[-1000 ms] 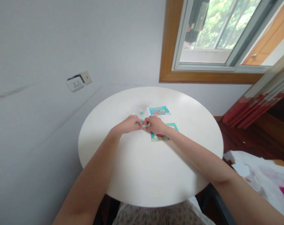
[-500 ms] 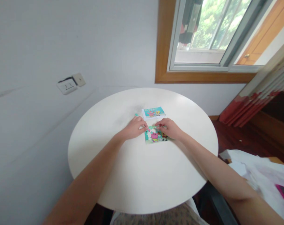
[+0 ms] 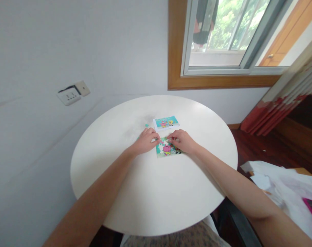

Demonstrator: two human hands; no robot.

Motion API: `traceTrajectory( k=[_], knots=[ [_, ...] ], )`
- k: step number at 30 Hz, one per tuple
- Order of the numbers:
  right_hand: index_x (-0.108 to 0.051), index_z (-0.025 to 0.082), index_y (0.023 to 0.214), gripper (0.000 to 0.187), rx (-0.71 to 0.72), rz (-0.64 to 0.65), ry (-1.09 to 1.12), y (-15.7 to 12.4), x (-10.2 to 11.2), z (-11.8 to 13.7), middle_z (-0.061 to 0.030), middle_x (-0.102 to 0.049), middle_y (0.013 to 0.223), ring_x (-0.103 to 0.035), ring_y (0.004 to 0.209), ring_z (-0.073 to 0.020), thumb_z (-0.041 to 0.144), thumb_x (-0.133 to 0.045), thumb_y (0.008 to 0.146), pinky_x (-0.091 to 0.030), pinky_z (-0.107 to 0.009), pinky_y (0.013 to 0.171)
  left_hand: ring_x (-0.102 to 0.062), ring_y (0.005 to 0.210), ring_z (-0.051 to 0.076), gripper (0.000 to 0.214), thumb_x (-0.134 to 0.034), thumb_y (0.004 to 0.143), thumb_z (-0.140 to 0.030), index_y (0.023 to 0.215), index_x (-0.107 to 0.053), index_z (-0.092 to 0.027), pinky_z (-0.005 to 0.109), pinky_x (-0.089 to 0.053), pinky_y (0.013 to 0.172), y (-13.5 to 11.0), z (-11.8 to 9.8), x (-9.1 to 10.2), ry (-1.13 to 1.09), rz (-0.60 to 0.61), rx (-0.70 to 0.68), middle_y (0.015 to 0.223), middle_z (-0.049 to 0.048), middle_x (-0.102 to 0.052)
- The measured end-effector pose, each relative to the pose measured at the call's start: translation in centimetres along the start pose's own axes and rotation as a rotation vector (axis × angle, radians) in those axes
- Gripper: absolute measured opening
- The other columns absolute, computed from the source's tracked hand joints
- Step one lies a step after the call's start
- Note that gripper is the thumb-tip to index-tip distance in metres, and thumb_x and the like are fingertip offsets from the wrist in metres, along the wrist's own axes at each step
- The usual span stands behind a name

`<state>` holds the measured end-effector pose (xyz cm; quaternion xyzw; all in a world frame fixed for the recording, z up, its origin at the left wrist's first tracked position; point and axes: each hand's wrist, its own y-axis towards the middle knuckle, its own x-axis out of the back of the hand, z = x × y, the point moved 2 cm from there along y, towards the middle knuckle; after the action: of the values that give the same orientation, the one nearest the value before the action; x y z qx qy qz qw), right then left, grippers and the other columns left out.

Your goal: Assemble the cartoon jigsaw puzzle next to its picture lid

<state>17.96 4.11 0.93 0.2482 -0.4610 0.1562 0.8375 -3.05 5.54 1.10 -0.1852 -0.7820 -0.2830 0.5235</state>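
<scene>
Bending over the round white tabletop (image 3: pixel 156 192) that fills the middle of the frame, you have both bare hands at a small, teal-bordered cartoon jigsaw puzzle (image 3: pixel 166 149), which lies flat just above the centre of the picture. Your left hand (image 3: pixel 145 140) comes in from the lower left with fingers curled narrow, its fingertips touching the puzzle's upper left corner; whether they pinch a loose piece cannot be told. Your right hand (image 3: pixel 184 141) reaches from the lower right, knuckles up and fingers bent close. It covers the puzzle's right side with its tips on the top edge; whether it holds anything cannot be told either. Just above the two hands, toward the wall, lies a flat white-edged rectangular box with a teal cartoon picture (image 3: pixel 166 122), near the puzzle but apart from it. A tiny teal puzzle piece (image 3: pixel 146 125) sits on the table just left of that box. On the grey wall at the left of the frame hangs a white wall socket (image 3: pixel 69 96). A wood-framed window (image 3: pixel 175 61) occupies the upper right. A red and cream curtain (image 3: pixel 279 103) hangs at the right edge, and crumpled white cloth (image 3: pixel 281 181) lies at the lower right.
</scene>
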Motion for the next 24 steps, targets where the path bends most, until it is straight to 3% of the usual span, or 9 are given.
traceTrajectory(
  k=[24],
  knots=[
    [-0.071, 0.021, 0.100, 0.022, 0.082, 0.016, 0.007, -0.09, -0.26, -0.57, -0.0054, -0.064, 0.086, -0.055, 0.085, -0.0172, 0.021, -0.055, 0.085, -0.039, -0.031, 0.084, -0.049, 0.098, 0.022, 0.022, -0.054, 0.085, -0.039, 0.084, -0.067, -0.021, 0.038, -0.037, 0.093, -0.08, 0.40, -0.22, -0.049, 0.048, -0.023, 0.093, 0.0058, -0.053]
  ],
)
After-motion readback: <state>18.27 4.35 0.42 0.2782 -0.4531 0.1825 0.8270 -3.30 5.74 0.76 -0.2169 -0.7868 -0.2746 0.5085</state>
